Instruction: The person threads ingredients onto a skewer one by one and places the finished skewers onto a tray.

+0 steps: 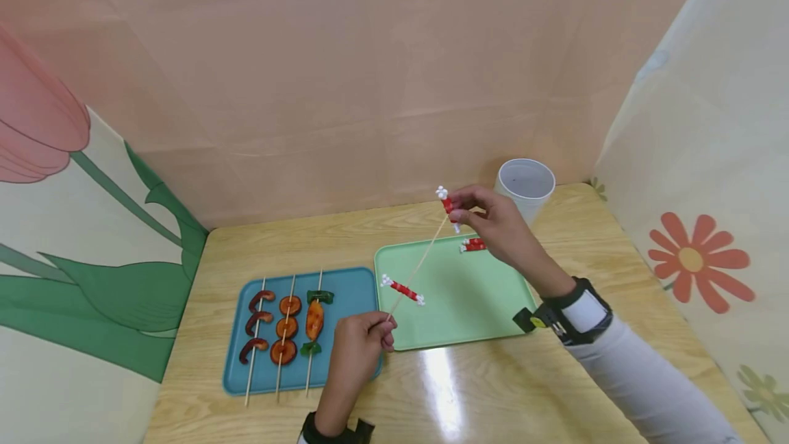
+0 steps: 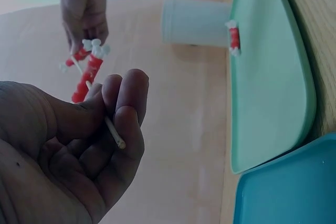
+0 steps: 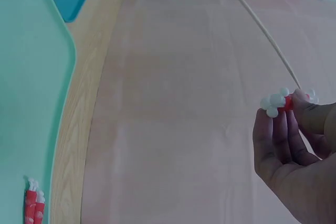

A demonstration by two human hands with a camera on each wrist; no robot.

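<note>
A thin wooden skewer (image 1: 428, 250) slants up to the right, its lower end pinched by my left hand (image 1: 359, 344). One red toy piece with white knobbed ends, like a meat-on-bone (image 1: 403, 290), is threaded crosswise low on the stick. At the upper tip, my right hand (image 1: 496, 221) pinches a second such red-and-white piece (image 1: 446, 204) between thumb and fingers. In the right wrist view this piece (image 3: 278, 102) meets the stick's tip, partly hidden by the thumb. In the left wrist view the skewer's blunt end (image 2: 118, 137) pokes out past my left fingers.
Below my hands lies a green tray (image 1: 444, 331) with more red-and-white pieces (image 1: 473, 245) near its back edge. To its left, a blue tray (image 1: 231, 368) carries three loaded skewers (image 1: 286, 327). A white cup (image 1: 527, 183) stands at the back right, by the wall.
</note>
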